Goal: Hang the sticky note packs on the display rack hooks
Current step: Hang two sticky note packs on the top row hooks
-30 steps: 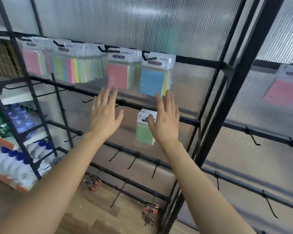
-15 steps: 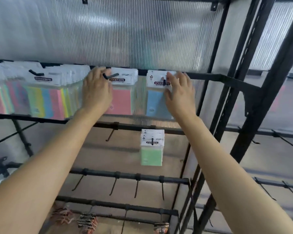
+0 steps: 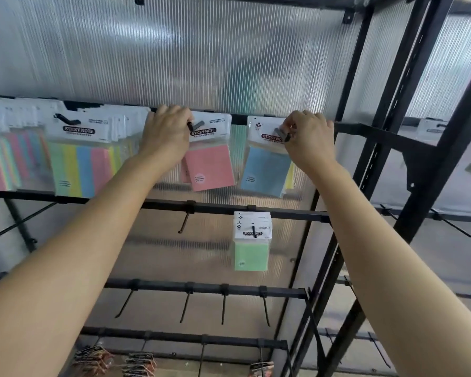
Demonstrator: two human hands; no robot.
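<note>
On the top bar of the black rack (image 3: 359, 85) hang sticky note packs. My left hand (image 3: 166, 133) grips the header of a pink pack (image 3: 211, 164) on its hook. My right hand (image 3: 309, 138) pinches the header of a blue pack (image 3: 264, 170) at its hook; both packs hang tilted. Left of them hang a multicolour pack (image 3: 78, 161) and several more packs. One bar lower, a green pack (image 3: 251, 250) hangs alone on a hook.
Bare black hooks (image 3: 186, 303) line the lower bars, and one (image 3: 185, 221) sticks out left of the green pack. Small dark packets (image 3: 93, 359) hang at the bottom. A ribbed translucent panel backs the rack. More packs (image 3: 430, 129) hang in the bay to the right.
Both hands rose from in front of the middle bar to the top bar and closed on the pink and blue packs' headers. The camera tilted up.
</note>
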